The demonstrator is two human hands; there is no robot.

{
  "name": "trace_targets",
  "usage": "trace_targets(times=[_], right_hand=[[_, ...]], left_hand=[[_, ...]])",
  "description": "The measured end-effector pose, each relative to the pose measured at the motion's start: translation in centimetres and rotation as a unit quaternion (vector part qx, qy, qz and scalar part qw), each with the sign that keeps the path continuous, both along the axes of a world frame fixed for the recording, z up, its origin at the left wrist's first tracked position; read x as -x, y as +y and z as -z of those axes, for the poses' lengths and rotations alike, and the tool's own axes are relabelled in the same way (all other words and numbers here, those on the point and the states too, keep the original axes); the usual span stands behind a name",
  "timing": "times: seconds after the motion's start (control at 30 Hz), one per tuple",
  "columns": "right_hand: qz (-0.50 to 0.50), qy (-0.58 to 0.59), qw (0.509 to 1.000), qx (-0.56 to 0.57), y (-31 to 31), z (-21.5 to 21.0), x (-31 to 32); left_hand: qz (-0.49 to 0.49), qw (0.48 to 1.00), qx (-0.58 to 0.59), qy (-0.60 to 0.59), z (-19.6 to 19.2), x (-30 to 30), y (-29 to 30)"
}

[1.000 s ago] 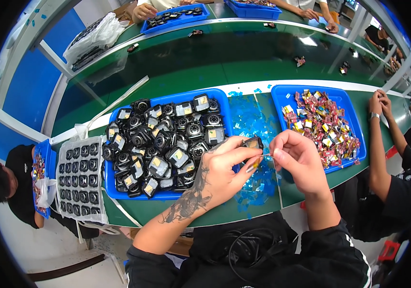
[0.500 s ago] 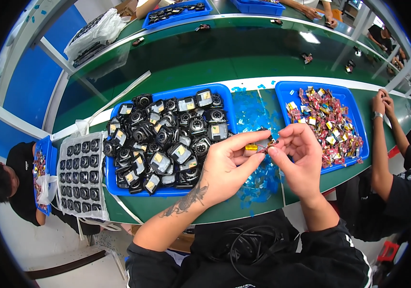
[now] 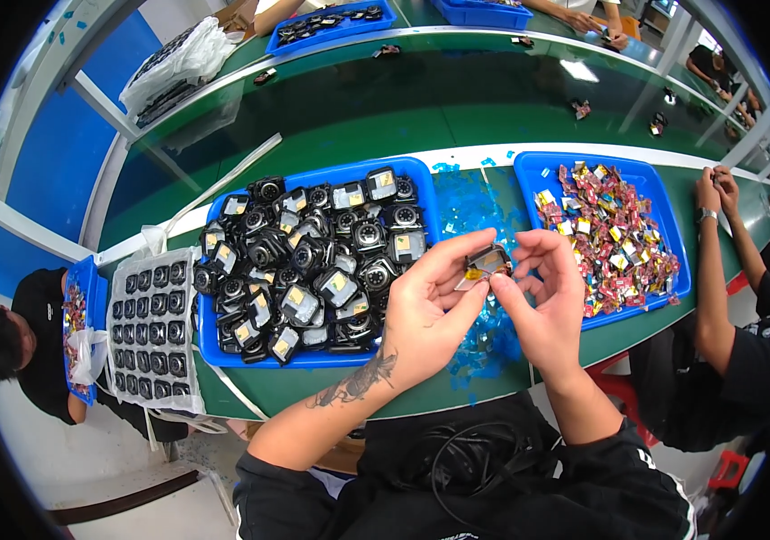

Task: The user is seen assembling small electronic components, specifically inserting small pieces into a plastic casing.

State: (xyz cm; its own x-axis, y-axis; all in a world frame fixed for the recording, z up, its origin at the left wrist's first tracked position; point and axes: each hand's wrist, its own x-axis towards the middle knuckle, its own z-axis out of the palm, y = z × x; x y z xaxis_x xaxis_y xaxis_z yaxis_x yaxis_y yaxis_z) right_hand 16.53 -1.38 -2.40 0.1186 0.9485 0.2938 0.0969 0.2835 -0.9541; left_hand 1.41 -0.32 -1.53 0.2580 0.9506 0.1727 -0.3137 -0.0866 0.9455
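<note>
1. Far to the left of the hands, a grey slotted tray holds dark parts in rows. Its lower corner overhangs the bench edge, so a knock could tip it off.
2. Just left of the left hand, a blue bin is heaped with black camera-like modules. The heap rises to the rim, and a wrist brushing it could spill pieces. How the lower layers lie is hidden.
3. The left hand is half curled. Its thumb and forefinger pinch a small flat part with a yellow patch, held above the bench between the two bins.
4. The right hand meets it from the other side, fingertips closed on the same part and the remaining fingers spread. The grip is on the edges only, so I judge a slip could drop the part into the blue film scraps below. What the fingertips are doing to it is too small to make out.
5. Right of the right hand, a second blue bin holds small red and yellow pieces whose kind I cannot tell.
6. Farther right, another person's forearm rests on the bench, close enough to be bumped.
</note>
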Motion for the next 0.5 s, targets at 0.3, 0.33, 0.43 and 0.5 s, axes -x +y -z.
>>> trace_targets(times=[0.3,0.33,0.43,0.5], right_hand=[[-0.126,-0.064,0.989,0.049,3.4,-2.9,-0.8],[-0.153,-0.044,0.986,0.052,6.2,-2.7,-1.0],[-0.150,-0.142,0.971,0.124,16.3,-3.3,-1.9],[-0.083,-0.170,0.961,0.203,21.7,-2.0,-1.6]], left_hand=[[-0.082,0.979,-0.108,0.154,-1.1,1.5,0.8],[-0.132,0.927,-0.214,0.276,-1.2,2.5,1.8],[-0.247,0.682,-0.298,0.620,-0.8,5.3,4.6],[-0.292,0.631,-0.256,0.672,1.3,7.0,5.3]])
